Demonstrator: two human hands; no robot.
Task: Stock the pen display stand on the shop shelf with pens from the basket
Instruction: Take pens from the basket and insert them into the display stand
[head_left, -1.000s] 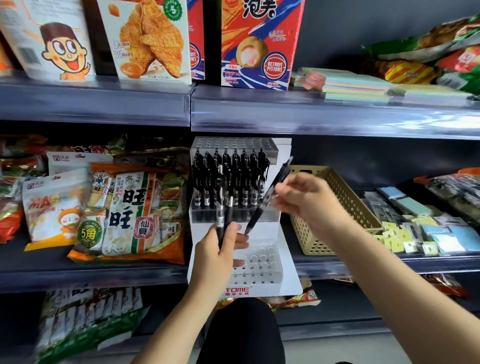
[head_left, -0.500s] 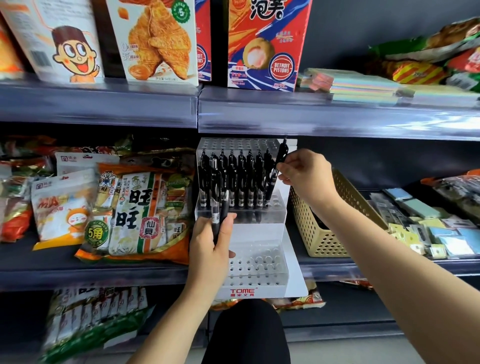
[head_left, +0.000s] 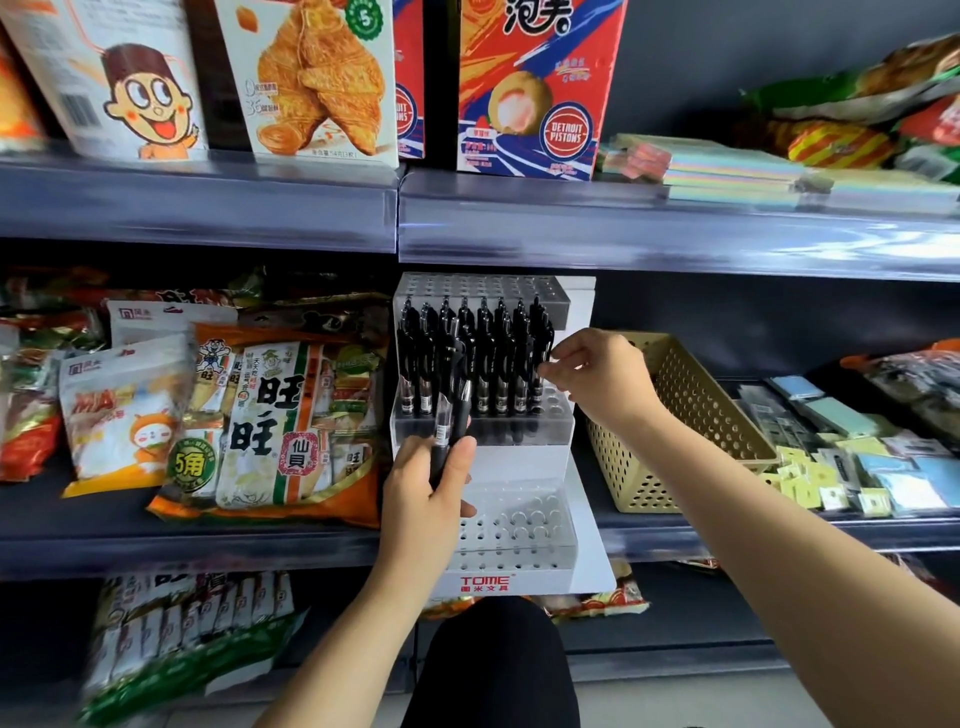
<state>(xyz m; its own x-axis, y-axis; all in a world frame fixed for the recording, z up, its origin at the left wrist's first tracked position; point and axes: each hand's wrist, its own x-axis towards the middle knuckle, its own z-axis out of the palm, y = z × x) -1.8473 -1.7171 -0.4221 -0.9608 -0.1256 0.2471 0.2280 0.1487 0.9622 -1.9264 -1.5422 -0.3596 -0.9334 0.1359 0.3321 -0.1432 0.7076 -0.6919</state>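
Observation:
A clear tiered pen display stand (head_left: 519, 530) stands on the middle shelf, its middle tier filled with several black pens (head_left: 483, 358). My left hand (head_left: 431, 488) grips two black pens (head_left: 451, 415) upright in front of the stand's left side. My right hand (head_left: 597, 374) is at the right end of the pen row, fingertips pinching the rightmost pen (head_left: 540, 358), which stands in its hole. The tan perforated basket (head_left: 685, 431) sits just right of the stand, behind my right wrist; its contents are hidden.
Snack bags (head_left: 260, 415) crowd the shelf left of the stand. Small stationery packs (head_left: 857, 457) lie right of the basket. Boxes (head_left: 535, 83) line the shelf above, whose edge (head_left: 623, 228) overhangs the stand. The stand's lower tier (head_left: 519, 514) shows open holes.
My right hand carried a pen from in front of the basket to the right end of the row and lowered it into a hole. My left hand stayed put with its pens.

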